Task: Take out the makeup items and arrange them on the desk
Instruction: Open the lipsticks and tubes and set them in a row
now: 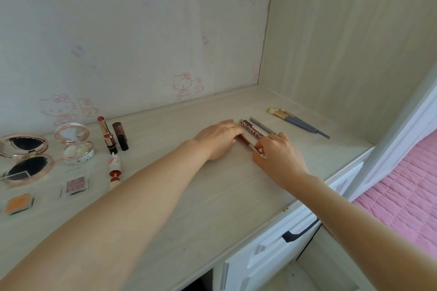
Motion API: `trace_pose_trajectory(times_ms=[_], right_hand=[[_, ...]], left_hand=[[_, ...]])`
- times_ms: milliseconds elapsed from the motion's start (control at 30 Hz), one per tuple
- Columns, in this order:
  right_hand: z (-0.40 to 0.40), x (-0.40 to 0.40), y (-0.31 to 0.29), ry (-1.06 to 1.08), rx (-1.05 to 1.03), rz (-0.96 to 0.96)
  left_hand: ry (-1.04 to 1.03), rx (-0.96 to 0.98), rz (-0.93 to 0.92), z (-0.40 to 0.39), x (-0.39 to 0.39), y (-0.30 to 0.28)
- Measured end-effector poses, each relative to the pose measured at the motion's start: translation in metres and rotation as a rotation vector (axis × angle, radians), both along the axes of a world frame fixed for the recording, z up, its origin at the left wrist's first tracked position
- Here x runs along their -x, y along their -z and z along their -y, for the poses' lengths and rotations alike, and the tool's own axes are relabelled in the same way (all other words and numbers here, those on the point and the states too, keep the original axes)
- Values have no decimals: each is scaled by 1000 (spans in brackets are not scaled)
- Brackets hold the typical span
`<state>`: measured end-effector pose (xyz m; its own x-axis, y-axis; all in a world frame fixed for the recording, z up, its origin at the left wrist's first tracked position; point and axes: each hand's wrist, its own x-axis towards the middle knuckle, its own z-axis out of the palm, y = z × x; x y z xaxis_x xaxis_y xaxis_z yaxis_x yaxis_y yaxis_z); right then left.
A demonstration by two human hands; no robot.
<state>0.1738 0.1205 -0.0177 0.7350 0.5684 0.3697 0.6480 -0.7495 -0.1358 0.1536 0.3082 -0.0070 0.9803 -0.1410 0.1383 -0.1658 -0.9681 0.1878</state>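
On the pale wooden desk (212,196), both hands' fingers (257,159) gripping lip-gloss tubes (251,132).

Colorkey lip gloss tube (251,130) lies flat on the pale wood desk (212,196), slanted, with a dark red tube (244,142) tight against its left and a grey pencil (263,125) just right. Further right, blue-handled brushes (298,122) lie bunched. Far left of it: lipsticks (107,133), open compacts (75,143), small pans, possibly eyeshadow (75,185).
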Motion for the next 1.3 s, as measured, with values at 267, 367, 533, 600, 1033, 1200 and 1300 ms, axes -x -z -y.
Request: trace_pose_trajectory(times_ms=[267, 367, 533, 600, 1033, 1200, 1300], right_hand=[[-10, 24, -22, -83, -200, -134], [-14, 36, -33, -86, -340, -202], [-24, 60, -52, -79, -573, -428], [-30, 73, -59, -100, -612, -501], [-115, 164, -65, -370, -626, -809], [-150, 198, -54, -440, -569, -881], [-166, 216, -47, -468, -552, -927]], left_hand=[[-98, 11, 148, -4, 64, -1], [-106, 43, 215, -10, 85, -11], [-106, 149, 315, -27, 123, -29], [-128, 190, 342, -34, 140, -35], [-301, 202, 466, -86, 279, -31], [-391, 152, 475, -102, 331, -25], [-442, 167, 478, -111, 356, -19]])
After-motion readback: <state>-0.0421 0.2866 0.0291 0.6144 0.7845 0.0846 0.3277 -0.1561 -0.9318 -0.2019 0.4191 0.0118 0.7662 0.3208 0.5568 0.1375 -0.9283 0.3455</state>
